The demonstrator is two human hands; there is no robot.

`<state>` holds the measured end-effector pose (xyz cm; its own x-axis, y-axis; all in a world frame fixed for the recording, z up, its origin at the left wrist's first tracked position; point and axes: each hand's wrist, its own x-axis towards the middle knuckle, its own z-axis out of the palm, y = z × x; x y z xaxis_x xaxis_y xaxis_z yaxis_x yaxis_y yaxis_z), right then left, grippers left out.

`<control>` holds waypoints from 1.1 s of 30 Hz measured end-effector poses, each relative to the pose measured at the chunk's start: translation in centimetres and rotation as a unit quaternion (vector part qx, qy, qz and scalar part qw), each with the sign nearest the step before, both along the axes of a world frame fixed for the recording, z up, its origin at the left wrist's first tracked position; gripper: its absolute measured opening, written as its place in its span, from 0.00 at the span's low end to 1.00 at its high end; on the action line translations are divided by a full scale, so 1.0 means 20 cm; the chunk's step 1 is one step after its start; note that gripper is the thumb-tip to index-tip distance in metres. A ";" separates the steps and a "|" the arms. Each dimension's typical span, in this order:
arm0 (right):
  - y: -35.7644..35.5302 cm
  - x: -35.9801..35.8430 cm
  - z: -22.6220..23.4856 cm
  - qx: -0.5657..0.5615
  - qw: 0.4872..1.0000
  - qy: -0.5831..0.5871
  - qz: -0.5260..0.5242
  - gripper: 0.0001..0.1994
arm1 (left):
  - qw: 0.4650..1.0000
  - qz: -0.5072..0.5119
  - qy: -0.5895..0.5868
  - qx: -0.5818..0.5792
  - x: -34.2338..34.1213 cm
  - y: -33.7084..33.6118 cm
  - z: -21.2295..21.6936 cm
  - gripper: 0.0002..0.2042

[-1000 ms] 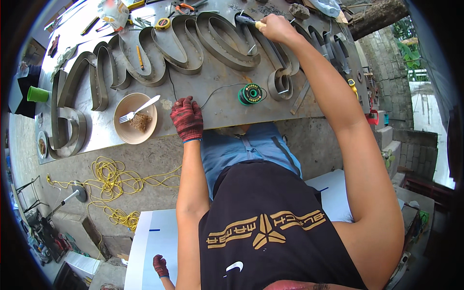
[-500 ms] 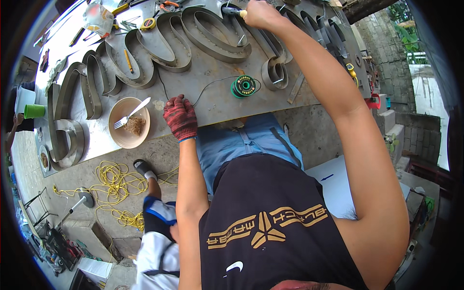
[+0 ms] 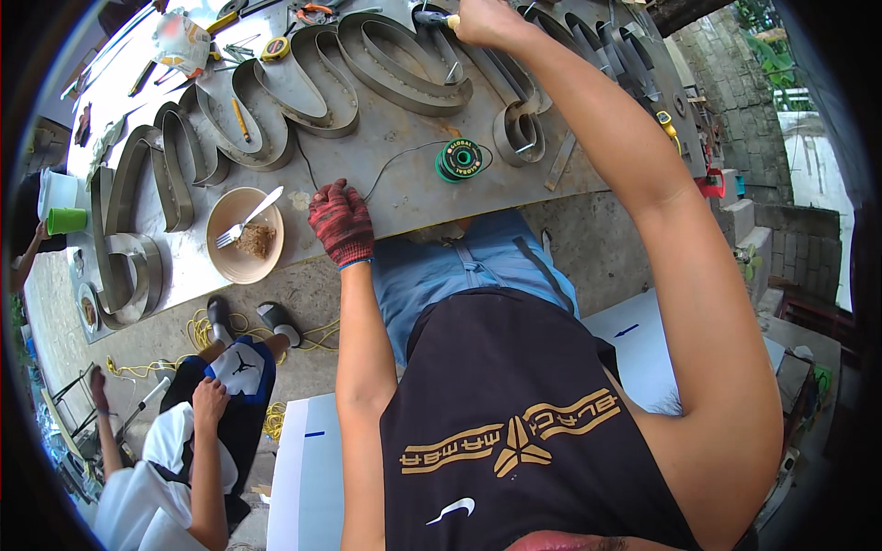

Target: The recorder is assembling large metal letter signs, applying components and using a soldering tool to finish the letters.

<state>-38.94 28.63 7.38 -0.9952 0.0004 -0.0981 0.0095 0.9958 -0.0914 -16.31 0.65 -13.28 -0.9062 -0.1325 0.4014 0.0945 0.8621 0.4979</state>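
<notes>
My left hand, in a red and black knit glove, rests at the table's near edge with fingers curled over a thin dark wire. That wire leads from a green and black spool and also runs beyond the hand toward the metal letters. At the far edge my bare right hand grips a tool with a pale yellow handle and dark head, whose end sits within the curved grey metal lettering. The fingers of that hand are partly cut off by the picture's top.
On the metal table are a bowl with food and a fork, a pencil, a tape measure and a green cup. Another person stands at lower left near a yellow cord. White panels lie behind me.
The other person has moved left, uncovering a white panel beside my left arm. My view has shifted slightly; both hands keep about the same places.
</notes>
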 end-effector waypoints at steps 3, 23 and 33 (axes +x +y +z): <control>0.02 -0.03 -0.02 0.006 1.000 -0.016 0.004 0.17 | 1.000 0.002 -0.001 0.005 0.00 0.01 0.00 0.11; 0.00 0.05 0.00 -0.007 0.999 0.032 -0.002 0.21 | 1.000 0.000 0.006 0.011 -0.01 0.01 -0.01 0.11; 0.02 0.05 -0.02 -0.022 0.999 0.041 -0.014 0.22 | 1.000 -0.002 0.011 0.011 -0.01 0.00 -0.01 0.11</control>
